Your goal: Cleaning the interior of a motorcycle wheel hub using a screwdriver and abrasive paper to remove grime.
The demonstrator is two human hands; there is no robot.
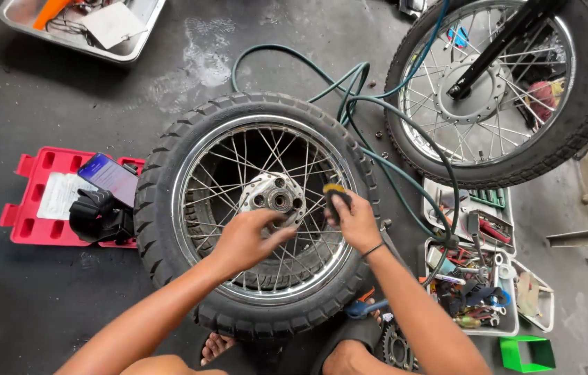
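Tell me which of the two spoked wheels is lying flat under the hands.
The nearer wheel, centre frame: it lies flat on the floor, with the left hand and right hand at its hub. The other wheel, top right, is on a black fork.

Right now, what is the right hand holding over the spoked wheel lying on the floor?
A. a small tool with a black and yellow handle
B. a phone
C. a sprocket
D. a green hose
A: the right hand grips a small tool with a black and yellow handle above the spokes of the wheel, next to the hub, while the left hand rests at the hub.
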